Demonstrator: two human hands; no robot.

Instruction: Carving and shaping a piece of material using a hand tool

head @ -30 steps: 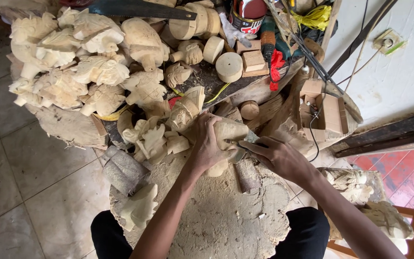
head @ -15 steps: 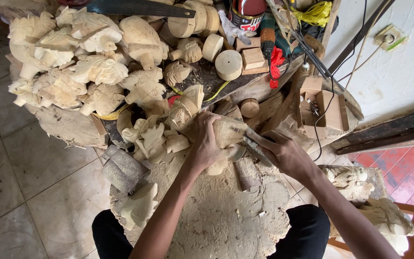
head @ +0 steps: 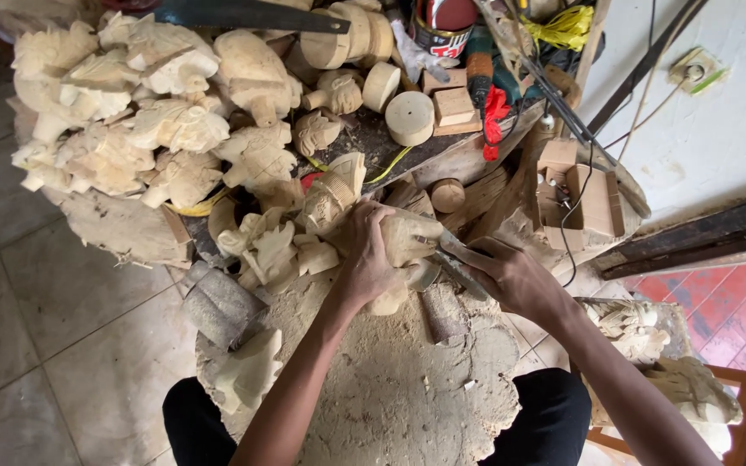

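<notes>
Left hand clamps a pale, rough-cut carving on the sawdust-caked block. Right hand grips a flat steel knife, blade angled up-left into the carving, beside heaped figures.

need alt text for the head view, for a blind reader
Seen from above, a left hand grips a pale wood carving while the right hand presses a chisel to it. Rough carvings are piled behind.

a woodcarving workshop: heaps of pale carved figures, a saw, wood shavings underfoot.
</notes>
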